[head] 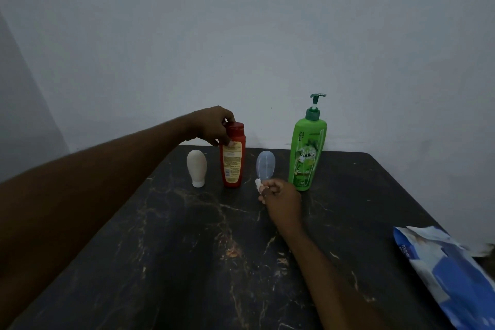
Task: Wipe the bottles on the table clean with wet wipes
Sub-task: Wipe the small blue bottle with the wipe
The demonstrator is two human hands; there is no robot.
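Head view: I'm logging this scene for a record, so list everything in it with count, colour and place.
table: 1, black, pale veins
red bottle: 1, red, upright, table's back
cream tube: 1, cream, on its cap, left of red bottle
clear tube: 1, pale blue, right of red bottle
green pump bottle: 1, green, furthest right
wipe: 1, white, crumpled in right hand
wipes pack: 1, blue and white, table's right edge
hands: 2; left hand grips red bottle's top, right hand holds wipe
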